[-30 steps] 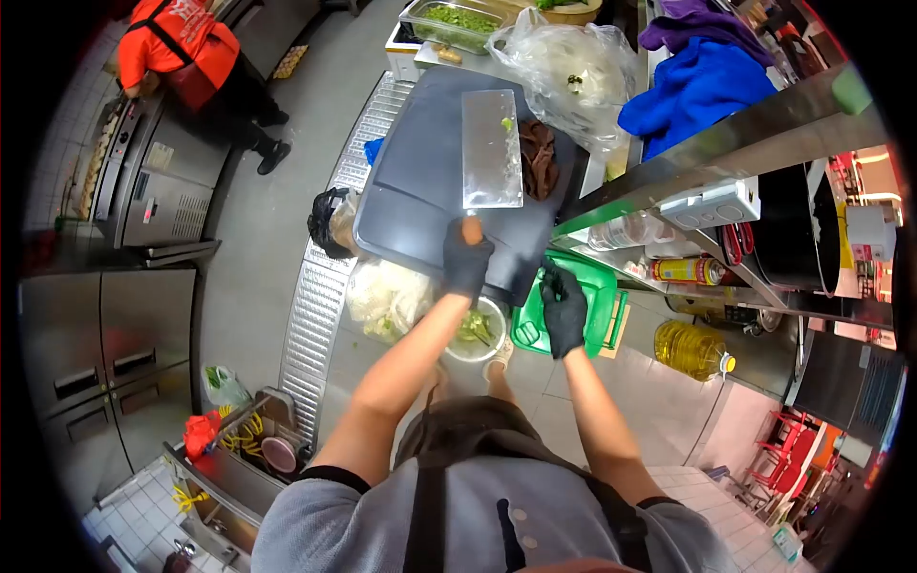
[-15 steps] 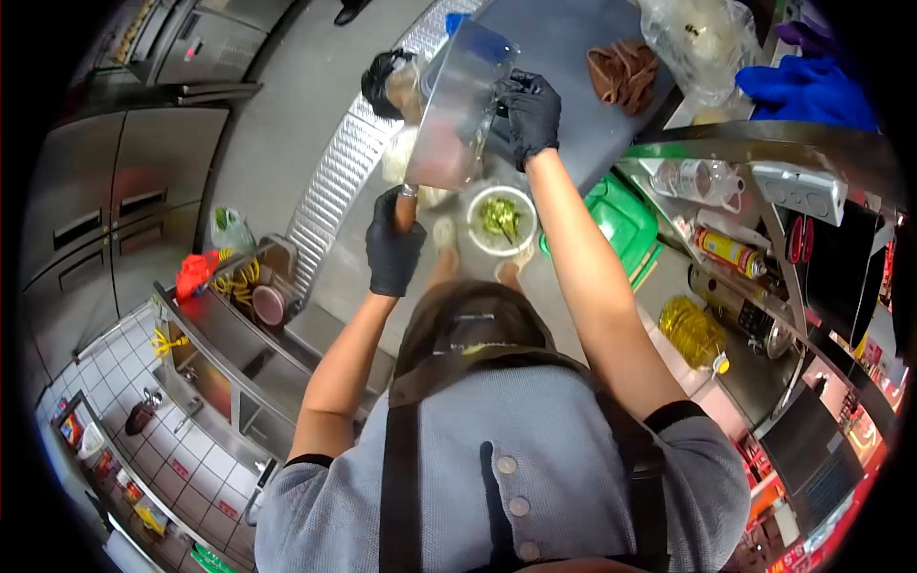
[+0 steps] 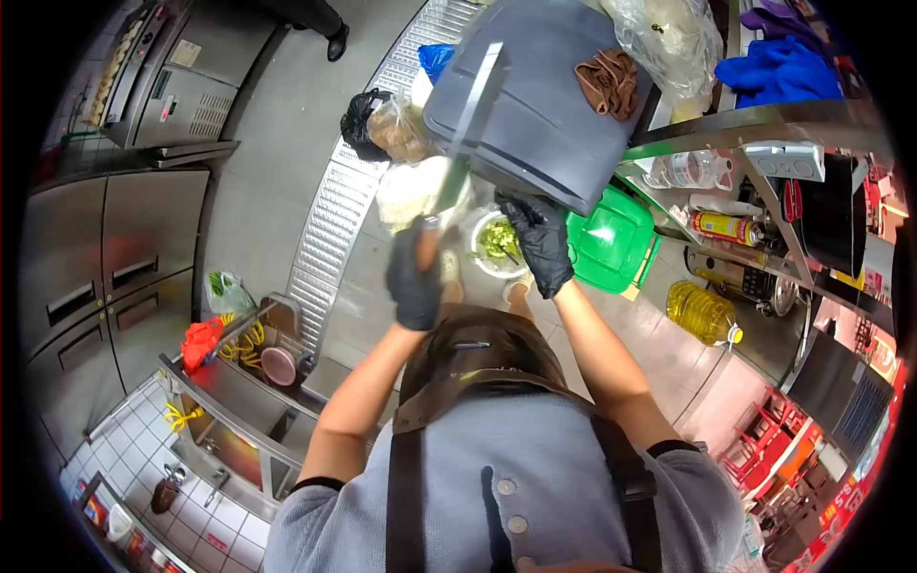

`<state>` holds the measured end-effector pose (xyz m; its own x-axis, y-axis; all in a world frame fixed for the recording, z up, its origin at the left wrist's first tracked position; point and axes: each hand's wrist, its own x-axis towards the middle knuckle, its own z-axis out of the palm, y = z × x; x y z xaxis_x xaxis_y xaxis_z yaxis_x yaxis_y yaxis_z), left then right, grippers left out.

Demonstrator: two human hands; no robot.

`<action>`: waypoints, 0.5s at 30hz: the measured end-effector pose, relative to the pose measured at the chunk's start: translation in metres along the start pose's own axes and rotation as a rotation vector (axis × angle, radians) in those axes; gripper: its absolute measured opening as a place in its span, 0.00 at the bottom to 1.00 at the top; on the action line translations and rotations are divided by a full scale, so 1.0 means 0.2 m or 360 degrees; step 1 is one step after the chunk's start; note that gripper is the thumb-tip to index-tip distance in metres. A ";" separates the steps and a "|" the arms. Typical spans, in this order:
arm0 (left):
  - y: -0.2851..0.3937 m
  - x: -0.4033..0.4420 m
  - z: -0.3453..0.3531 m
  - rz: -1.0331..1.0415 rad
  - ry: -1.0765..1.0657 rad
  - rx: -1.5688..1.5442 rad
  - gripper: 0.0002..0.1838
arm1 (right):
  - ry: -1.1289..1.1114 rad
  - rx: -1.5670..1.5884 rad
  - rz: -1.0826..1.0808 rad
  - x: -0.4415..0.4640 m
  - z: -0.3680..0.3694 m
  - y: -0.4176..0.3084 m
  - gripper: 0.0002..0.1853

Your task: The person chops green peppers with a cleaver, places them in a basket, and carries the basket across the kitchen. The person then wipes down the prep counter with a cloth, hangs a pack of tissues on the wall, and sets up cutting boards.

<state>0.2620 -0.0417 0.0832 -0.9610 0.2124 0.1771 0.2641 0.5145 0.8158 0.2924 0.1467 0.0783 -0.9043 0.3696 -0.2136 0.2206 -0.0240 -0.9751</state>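
My left hand (image 3: pixel 414 277), in a black glove and blurred, is wrapped round the wooden handle of a cleaver (image 3: pixel 478 95). The cleaver's broad blade now appears nearly edge-on, pointing up and away from me. My right hand (image 3: pixel 540 239), also black-gloved, has its fingers curled together beside a round white bucket (image 3: pixel 517 271); whatever they may hold is hidden. Chopped green vegetables (image 3: pixel 498 239) lie inside the bucket. Just past my left hand is a white bag of pale contents (image 3: pixel 406 196), partly behind the blade.
A large grey lidded bin (image 3: pixel 564 143) stands ahead, with a brown cloth (image 3: pixel 608 84) on it. A green bin (image 3: pixel 611 239) and an oil jug (image 3: pixel 700 312) are at right. A metal floor grate (image 3: pixel 334 210) runs along the left. Another person's leg (image 3: pixel 320 19) shows at top.
The cleaver has turned from broadside to nearly edge-on. My right hand has come away from the blade, down toward the bucket. My left hand has moved slightly right and closer to me.
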 end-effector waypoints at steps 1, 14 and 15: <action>0.05 0.02 0.03 0.0109 -0.0022 0.0084 0.25 | -0.0005 0.0410 0.0084 -0.02 0.08 -0.09 0.18; -0.17 -0.10 -0.17 0.0333 -0.0599 -0.0119 0.21 | 0.0672 -0.1745 -0.0210 0.22 -0.37 -0.10 0.33; -0.30 -0.15 -0.22 0.0286 -0.0517 0.0026 0.20 | 0.0627 -0.1798 -0.0313 0.23 -0.39 -0.07 0.34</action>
<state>0.2717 -0.1154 0.0534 -0.8236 0.5520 0.1304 0.4299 0.4576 0.7783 0.2761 0.2365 0.0870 -0.8285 0.5376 0.1565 0.4642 0.8158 -0.3449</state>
